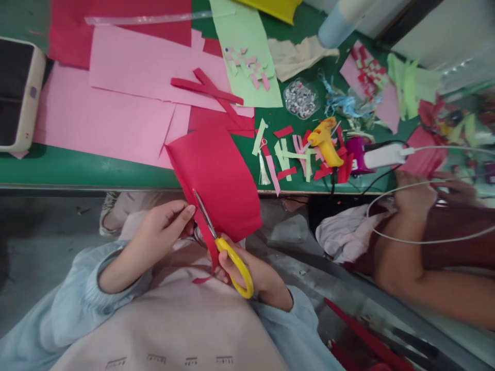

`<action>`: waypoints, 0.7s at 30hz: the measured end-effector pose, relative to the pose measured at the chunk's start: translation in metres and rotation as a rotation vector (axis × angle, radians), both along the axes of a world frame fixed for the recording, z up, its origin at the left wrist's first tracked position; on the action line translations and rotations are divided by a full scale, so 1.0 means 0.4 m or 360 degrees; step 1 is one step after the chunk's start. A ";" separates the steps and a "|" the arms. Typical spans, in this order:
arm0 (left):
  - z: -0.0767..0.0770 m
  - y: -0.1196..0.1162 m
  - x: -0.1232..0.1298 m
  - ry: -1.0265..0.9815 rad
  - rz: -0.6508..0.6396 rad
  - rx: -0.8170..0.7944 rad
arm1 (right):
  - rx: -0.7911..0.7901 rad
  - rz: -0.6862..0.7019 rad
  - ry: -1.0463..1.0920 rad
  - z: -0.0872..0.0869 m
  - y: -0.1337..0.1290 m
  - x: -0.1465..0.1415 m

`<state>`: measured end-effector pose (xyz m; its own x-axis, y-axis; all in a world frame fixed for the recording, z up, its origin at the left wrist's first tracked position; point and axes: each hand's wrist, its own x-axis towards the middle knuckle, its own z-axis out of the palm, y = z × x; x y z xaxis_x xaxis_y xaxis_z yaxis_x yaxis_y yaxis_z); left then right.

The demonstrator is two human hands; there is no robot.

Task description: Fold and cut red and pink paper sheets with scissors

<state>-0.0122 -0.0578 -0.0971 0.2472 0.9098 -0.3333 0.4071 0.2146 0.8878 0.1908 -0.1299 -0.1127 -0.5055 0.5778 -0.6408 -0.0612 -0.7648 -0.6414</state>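
Observation:
My right hand is closed on the yellow handles of a pair of scissors. Their blades lie along the left edge of a sheet of red paper, which sticks out past the table's front edge. A narrow red strip hangs down beside the blades and curls at its lower end. With fingers pinched, my left hand grips the red paper's edge just left of the blades. Part of the right fingers is hidden behind the handles.
Pink sheets, crossed red strips and a phone lie on the green table. To the right are a yellow glue gun, small paper scraps and a dish of googly eyes. Another person's arm is at far right, near a white cable.

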 end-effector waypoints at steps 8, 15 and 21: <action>-0.006 -0.007 0.005 0.0010 -0.0033 -0.0006 | -0.0100 -0.0162 0.0107 0.019 0.003 -0.013; -0.001 -0.010 0.005 0.0021 -0.0029 0.0022 | -0.0292 -0.0237 0.0142 -0.006 -0.005 -0.017; -0.006 -0.011 0.006 -0.0018 -0.0027 -0.0007 | -0.0394 -0.0183 0.0241 -0.009 0.007 -0.006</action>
